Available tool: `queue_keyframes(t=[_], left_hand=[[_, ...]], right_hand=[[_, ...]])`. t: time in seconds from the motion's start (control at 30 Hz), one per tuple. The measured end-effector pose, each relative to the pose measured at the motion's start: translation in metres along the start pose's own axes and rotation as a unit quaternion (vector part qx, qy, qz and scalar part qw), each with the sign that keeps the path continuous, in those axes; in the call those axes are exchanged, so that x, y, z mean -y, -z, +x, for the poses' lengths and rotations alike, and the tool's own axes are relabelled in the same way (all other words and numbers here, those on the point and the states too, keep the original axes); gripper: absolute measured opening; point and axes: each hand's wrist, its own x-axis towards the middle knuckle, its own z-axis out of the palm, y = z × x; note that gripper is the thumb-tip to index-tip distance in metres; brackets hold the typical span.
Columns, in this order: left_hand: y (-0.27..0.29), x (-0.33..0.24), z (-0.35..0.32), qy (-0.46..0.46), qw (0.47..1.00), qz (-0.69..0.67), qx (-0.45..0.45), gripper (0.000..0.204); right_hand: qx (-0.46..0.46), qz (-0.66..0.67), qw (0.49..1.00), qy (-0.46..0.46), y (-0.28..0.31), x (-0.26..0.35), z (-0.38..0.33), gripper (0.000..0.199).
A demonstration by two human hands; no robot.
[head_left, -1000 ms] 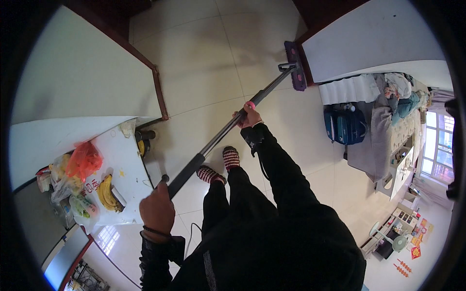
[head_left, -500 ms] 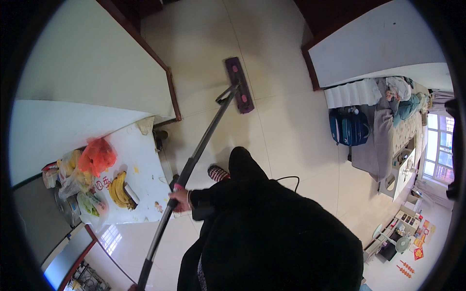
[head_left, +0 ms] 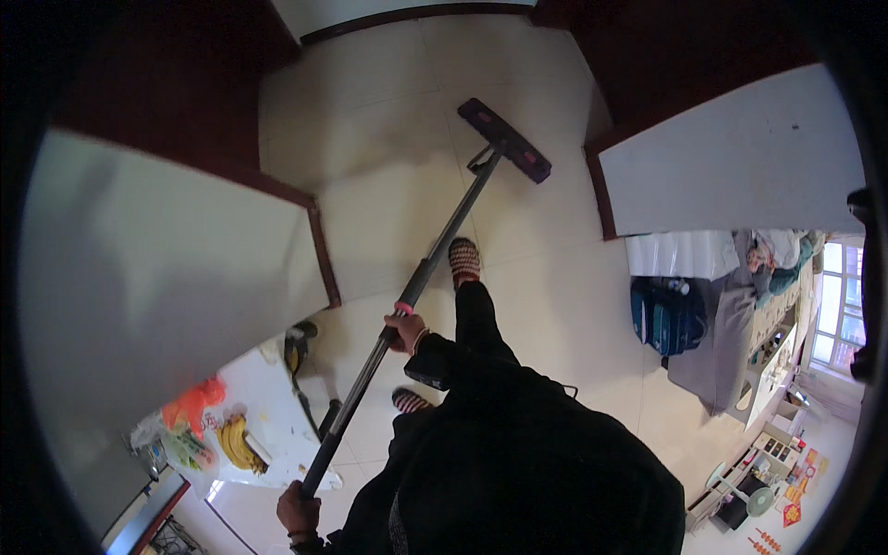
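Observation:
A flat mop with a dark purple head [head_left: 505,139] rests on the pale tiled floor ahead of me, its long grey handle [head_left: 442,242] slanting back toward my lower left. Near the handle's back end, my left hand [head_left: 298,511] is wrapped round the pole. Farther up, my right hand [head_left: 404,333] grips it just below a pink ring [head_left: 402,307]. Both hands are closed, with dark sleeves behind them. My feet wear striped slippers: one slipper [head_left: 464,261] is forward beside the handle, the other slipper [head_left: 411,400] is farther back.
At left, a white table [head_left: 294,439] bears bananas [head_left: 239,444] and a red plastic bag [head_left: 194,405]. A wall end [head_left: 326,259] stands beyond it. On the right are another wall [head_left: 721,157], a dark blue bag [head_left: 668,314] and a bed with a grey cover [head_left: 712,365].
The mop head has moved forward and right and turned on the floor. One slippered foot has stepped forward. My left hand, barely seen before, now shows on the handle; the view has shifted forward.

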Motion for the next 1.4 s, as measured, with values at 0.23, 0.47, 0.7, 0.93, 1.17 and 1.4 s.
queue_keyframes(t=[0.23, 0.47, 0.7, 0.93, 1.17, 1.4], left_hand=[[0.141, -0.247, 0.133, -0.111, 0.992, 0.057, 0.011, 0.018], [0.230, -0.420, 0.207, -0.254, 0.949, 0.115, -0.146, 0.018], [0.227, -0.480, 0.206, -0.338, 0.937, 0.069, -0.051, 0.019], [0.160, -0.374, 0.183, -0.321, 0.947, 0.001, 0.000, 0.014], [0.112, -0.117, 0.084, -0.116, 0.986, 0.079, 0.092, 0.025], [0.089, 0.010, -0.050, 0.107, 0.976, -0.044, 0.185, 0.020]], right_hand=[[-0.023, 0.132, 0.975, 0.177, 0.062, 0.270, 0.035, 0.015], [0.032, 0.247, 0.920, 0.302, 0.116, 0.458, 0.077, 0.020], [-0.094, 0.203, 0.922, 0.315, 0.176, 0.515, 0.078, 0.028], [-0.102, 0.092, 0.958, 0.250, 0.177, 0.408, 0.109, 0.022], [0.231, 0.021, 0.958, 0.171, 0.036, 0.137, 0.099, 0.015], [0.122, -0.082, 0.974, -0.175, -0.052, 0.034, -0.047, 0.019]])
